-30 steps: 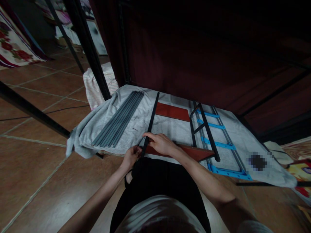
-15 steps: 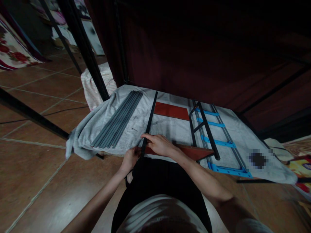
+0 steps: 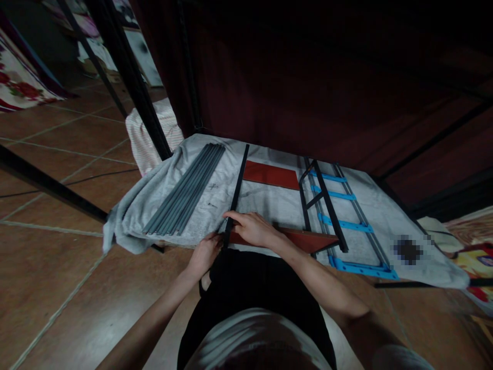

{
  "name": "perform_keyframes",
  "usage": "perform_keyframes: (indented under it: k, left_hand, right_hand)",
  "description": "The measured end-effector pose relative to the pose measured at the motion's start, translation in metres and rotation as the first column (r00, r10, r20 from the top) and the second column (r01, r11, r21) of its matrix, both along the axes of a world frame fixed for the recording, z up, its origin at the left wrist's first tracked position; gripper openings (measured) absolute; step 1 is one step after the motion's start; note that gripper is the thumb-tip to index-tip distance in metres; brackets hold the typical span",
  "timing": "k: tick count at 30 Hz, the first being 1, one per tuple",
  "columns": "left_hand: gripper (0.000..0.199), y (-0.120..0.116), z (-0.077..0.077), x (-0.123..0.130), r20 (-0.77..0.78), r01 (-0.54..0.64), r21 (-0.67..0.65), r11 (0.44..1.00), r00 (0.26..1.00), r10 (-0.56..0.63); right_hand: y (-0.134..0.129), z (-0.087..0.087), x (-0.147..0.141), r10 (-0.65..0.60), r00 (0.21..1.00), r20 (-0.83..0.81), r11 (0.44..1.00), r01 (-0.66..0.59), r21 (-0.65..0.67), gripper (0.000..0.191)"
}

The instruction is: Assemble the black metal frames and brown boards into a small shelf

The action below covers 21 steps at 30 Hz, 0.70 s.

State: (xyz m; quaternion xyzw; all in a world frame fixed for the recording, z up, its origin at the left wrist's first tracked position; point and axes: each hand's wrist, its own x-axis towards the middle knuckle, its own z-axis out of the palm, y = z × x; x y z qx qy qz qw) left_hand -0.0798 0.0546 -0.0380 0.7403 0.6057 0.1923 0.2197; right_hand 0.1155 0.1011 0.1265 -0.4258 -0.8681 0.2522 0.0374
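Gripping a slim black bar (image 3: 239, 180) (quite straight) are right fingers (image 3: 234, 215); left fingers (image 3: 214, 238): hold unclear

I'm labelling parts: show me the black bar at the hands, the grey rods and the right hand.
Black bar (image 3: 237, 192), head view: upper length.
Grey rods (image 3: 185, 190), head view: mid-bundle.
Right hand (image 3: 254, 228), head view: its back.

Long straight black metal bar (image 3: 239, 186) runs kinda slanted, 1-to-7 o'clock, flat red rectangular board (image 3: 271, 175) touching at 3 o'clock.
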Motion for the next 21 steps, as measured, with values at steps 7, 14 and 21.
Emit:
perform_keyframes:
  k: [7, 14, 21]
  left_hand:
    - [0.022, 0.001, 0.009, -0.009, -0.191, 0.265, 0.154, 0.952, 0.953, -0.234]
    - [0.031, 0.006, 0.0, -0.012, 0.012, 0.157, 0.06, 0.986, 0.987, -0.158]
    - [0.028, 0.014, 0.005, -0.017, 0.006, 0.258, 0.072, 0.963, 0.966, -0.259]
  right_hand:
    - [-0.001, -0.002, -0.001, 0.007, 1.0, -0.003, 1.0, -0.007, -0.004, 0.052]
    - [-0.001, 0.0, -0.001, 0.011, 1.0, 0.005, 1.0, -0.011, 0.0, 0.051]
    - [-0.002, -0.003, -0.002, 0.034, 0.999, -0.01, 0.999, -0.034, 0.013, 0.053]
